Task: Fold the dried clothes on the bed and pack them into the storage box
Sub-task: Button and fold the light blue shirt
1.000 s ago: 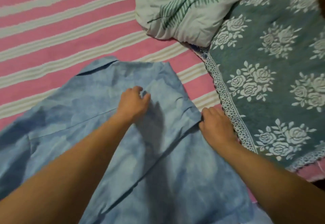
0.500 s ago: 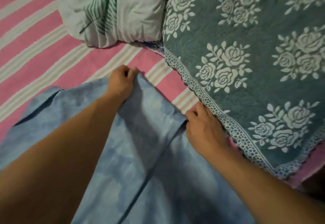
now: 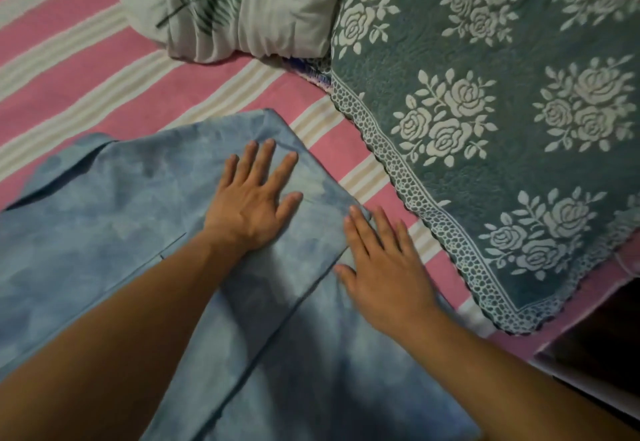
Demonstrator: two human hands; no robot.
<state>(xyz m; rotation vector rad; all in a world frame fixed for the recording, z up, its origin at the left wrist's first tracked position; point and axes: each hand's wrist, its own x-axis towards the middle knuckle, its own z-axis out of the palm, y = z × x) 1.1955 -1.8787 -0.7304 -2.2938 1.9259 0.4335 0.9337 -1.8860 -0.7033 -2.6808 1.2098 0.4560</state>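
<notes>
A light blue mottled shirt (image 3: pixel 114 218) lies spread on the pink and cream striped bed sheet (image 3: pixel 86 94), filling the lower left of the view. One panel is folded over, with its edge running diagonally down the middle. My left hand (image 3: pixel 254 198) lies flat on that folded panel, fingers spread, holding nothing. My right hand (image 3: pixel 384 270) rests flat just right of the fold's edge, fingers apart, palm down on the fabric. No storage box is clearly visible.
A teal blanket with white roses and a lace border (image 3: pixel 502 111) covers the right side of the bed. A white pillow with green leaf print (image 3: pixel 242 4) lies at the top. A dark gap beside a pale edge (image 3: pixel 595 347) shows at the lower right.
Both hands have let go of the shirt's folded edge and now lie flat and spread on it. The view has shifted slightly, and the folded panel lies flatter.
</notes>
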